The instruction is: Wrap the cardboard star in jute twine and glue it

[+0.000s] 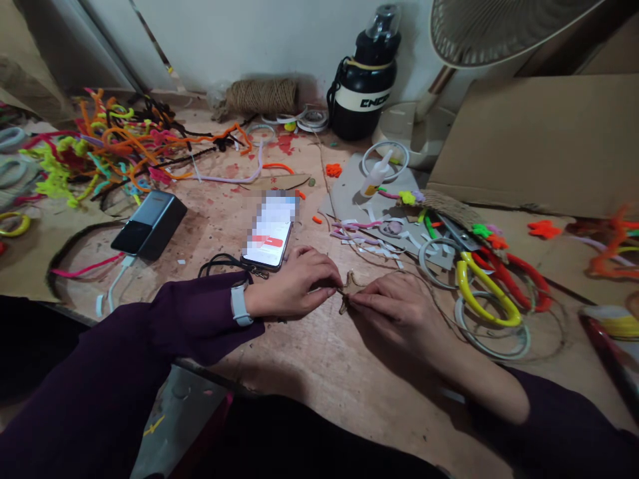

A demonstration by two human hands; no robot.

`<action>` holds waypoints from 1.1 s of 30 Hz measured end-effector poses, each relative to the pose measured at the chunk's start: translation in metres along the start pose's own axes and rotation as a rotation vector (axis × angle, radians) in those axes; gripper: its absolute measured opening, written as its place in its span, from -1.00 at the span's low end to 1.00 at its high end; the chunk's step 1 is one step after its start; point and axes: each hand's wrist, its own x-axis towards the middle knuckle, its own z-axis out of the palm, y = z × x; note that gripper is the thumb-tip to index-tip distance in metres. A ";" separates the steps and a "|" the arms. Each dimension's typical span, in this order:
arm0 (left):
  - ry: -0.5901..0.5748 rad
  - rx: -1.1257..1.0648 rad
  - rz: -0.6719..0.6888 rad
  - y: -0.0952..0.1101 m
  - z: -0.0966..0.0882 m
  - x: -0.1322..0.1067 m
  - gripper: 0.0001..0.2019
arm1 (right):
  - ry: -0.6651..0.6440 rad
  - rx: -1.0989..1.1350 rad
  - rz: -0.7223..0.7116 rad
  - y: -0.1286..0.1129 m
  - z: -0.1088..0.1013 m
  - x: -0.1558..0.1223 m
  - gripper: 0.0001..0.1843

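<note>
My left hand [294, 285] and my right hand [399, 309] meet at the middle of the wooden table [319, 359]. Both pinch a small brown star-shaped piece wound with twine [348, 287] between their fingertips. A thin strand of jute twine [399, 266] runs from it toward the right. My left wrist wears a grey watch [239, 303]. A lit phone [272, 233] lies just beyond my left hand.
A heap of coloured pipe cleaners [110, 146] fills the far left. A power bank [150, 223], a twine roll [262, 96], a black bottle [367, 80], a glue bottle [375, 174], scissors [486, 286], a fan base [414, 133] and a cardboard sheet [539, 140] surround the work spot.
</note>
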 end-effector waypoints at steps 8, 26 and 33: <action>0.011 -0.004 0.015 -0.001 0.001 -0.001 -0.90 | -0.039 0.010 0.033 -0.002 -0.001 0.000 -0.89; 0.000 0.002 -0.006 -0.001 0.000 0.000 -0.89 | -0.009 -0.133 -0.039 0.000 0.002 -0.006 -0.92; 0.016 -0.020 -0.015 -0.001 0.001 0.000 -0.80 | -0.019 -0.176 -0.089 -0.003 0.000 -0.002 -0.90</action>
